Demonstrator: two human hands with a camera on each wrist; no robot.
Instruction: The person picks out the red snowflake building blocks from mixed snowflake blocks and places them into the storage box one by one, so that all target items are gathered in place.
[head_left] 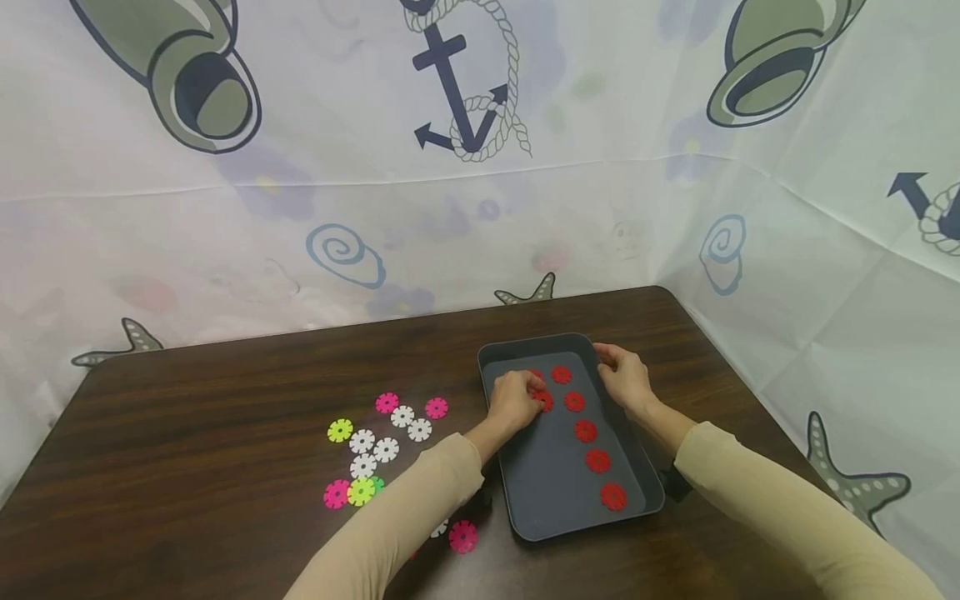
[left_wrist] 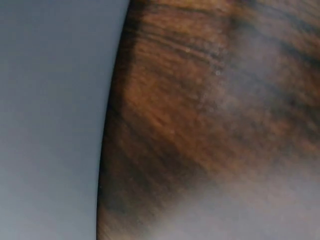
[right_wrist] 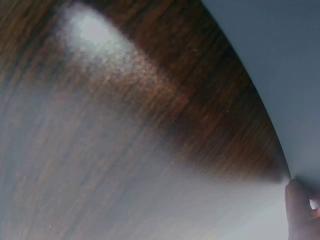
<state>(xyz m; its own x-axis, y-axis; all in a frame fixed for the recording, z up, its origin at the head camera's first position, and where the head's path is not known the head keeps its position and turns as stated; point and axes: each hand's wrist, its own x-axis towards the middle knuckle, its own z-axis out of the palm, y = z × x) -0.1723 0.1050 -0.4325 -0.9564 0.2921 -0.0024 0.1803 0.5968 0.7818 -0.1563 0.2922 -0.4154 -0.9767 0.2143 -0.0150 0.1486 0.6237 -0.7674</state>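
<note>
A dark grey rectangular tray point(head_left: 536, 492) lies on the table, with several red notched plastic discs point(head_left: 597, 461) set in a row along its right half. My left hand point(head_left: 514, 402) reaches over the tray's left side, thumb and fingertips pinching a red disc point(head_left: 543, 402) near the far end. Behind those fingers another red disc is partly hidden. At the tray's far right my right hand point(head_left: 627, 380) holds the rim; in the right wrist view its fingers point(right_wrist: 299, 205) are right at the tray's edge. Only the tray's side and bare wood show in the left wrist view.
Left of the tray, loose notched discs lie on the brown wooden table point(head_left: 187, 442): white point(head_left: 386, 450), pink point(head_left: 387, 403), yellow-green point(head_left: 340, 430) and a partly covered green one. A pink disc point(head_left: 463, 537) sits by the left forearm. Printed cloth point(head_left: 585, 225) hangs behind the table.
</note>
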